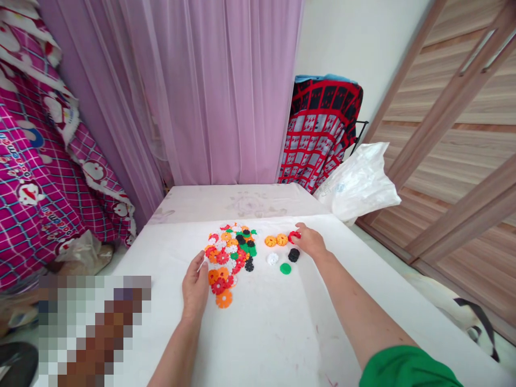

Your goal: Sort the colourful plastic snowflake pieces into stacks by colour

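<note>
A loose pile of flower-shaped plastic discs [221, 257] in red, orange, white, green and black lies on the white-covered table. My left hand [195, 285] is at the pile's left edge, thumb and fingers apart, with nothing seen in it. To the right of the pile, my right hand [310, 241] has its fingertips around red notched discs [294, 236], partly hidden by the fingers. Beside these sit two groups of orange discs [276, 240]. Nearer to me are white discs [273, 259], black discs [294, 255] and a green disc [285, 268].
The white table cover [258, 338] has a floral-patterned strip at its far end. A white plastic bag [357, 183] stands by the right edge. Purple curtains [226, 97] hang behind, and a wooden wardrobe [455, 140] is at right. A pixelated patch covers the lower left.
</note>
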A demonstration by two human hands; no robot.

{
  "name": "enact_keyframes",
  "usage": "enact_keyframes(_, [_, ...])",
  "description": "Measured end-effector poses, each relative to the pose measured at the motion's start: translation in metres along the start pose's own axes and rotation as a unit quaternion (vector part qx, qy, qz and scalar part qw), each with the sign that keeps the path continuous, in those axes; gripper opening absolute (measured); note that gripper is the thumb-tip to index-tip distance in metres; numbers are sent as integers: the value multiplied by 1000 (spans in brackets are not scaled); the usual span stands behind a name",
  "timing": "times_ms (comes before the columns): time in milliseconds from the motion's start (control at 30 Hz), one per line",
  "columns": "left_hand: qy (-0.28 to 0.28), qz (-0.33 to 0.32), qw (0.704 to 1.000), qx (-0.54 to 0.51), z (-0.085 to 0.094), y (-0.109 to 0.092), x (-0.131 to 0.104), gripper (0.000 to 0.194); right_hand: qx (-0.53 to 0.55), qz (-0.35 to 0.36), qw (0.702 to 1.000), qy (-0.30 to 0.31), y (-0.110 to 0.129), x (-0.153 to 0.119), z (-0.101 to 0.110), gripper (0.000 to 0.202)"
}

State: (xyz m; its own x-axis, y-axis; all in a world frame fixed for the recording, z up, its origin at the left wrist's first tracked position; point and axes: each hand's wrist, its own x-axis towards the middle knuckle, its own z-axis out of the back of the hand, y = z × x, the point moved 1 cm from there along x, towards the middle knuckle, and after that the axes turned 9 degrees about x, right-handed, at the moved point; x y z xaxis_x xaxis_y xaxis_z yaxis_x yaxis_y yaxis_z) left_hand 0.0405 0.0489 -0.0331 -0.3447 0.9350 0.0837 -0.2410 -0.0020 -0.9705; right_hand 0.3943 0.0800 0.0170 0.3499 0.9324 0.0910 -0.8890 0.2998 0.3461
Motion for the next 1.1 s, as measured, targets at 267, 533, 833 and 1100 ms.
enact_keyframes(267, [-1,-4,1000,-10,-1,2,0,34,54,25,994,-89,20,-21,14,34])
enact_keyframes(533, [-18,7,998,-58,-2,6,2,33,230,217,949,-13,109,-95,-53,18])
enact_keyframes(833, [-18,28,990,-134,-1,9,6,35,240,353,904,-38,161,-131,-79,15])
enact_keyframes(1100, [-16,27,991,-131,-1,10,5,35,163,356,920,-3,161,-137,-83,13])
